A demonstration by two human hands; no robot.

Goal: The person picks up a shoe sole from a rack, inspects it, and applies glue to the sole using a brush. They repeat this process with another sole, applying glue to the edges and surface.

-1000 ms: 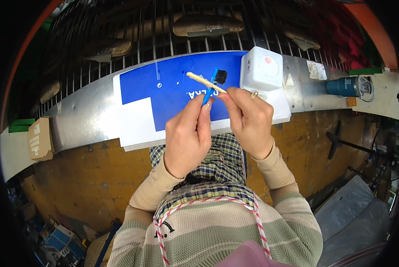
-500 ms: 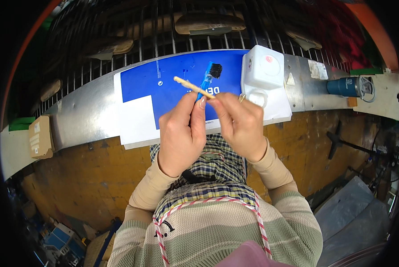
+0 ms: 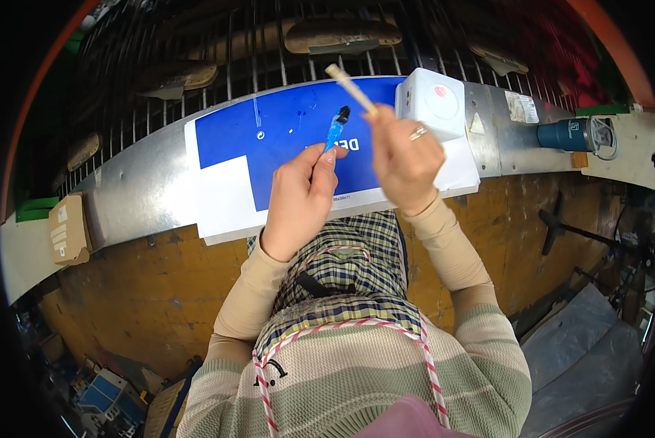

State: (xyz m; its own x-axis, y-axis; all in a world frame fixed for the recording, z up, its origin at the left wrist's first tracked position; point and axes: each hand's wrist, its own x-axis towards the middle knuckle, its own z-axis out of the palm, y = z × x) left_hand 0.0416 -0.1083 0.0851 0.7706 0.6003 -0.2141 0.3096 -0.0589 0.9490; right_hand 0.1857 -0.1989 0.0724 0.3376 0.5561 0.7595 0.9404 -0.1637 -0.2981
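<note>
My left hand (image 3: 298, 201) is closed on the lower end of a small blue brush (image 3: 334, 133), whose black bristles point up and away from me. In my right hand (image 3: 409, 162) is a thin, pale wooden stick (image 3: 351, 90), somewhat smeared by motion. The stick slants up and to the left, its free end above the far edge of the blue and white printed sheet (image 3: 229, 142). Both hands are above that sheet, apart from each other. The stick and the brush do not touch.
A white plastic container (image 3: 437, 106) stands on the sheet's right side. The sheet lies on a metal table (image 3: 134, 190). Farther right is a blue tumbler (image 3: 564, 137), and a cardboard box (image 3: 68, 230) sits at far left. Metal bars with wooden pieces (image 3: 342, 35) run behind.
My right hand has lifted the stick up and away from the brush, to the right. My left hand has shifted slightly right, turning the brush so its bristles show narrower.
</note>
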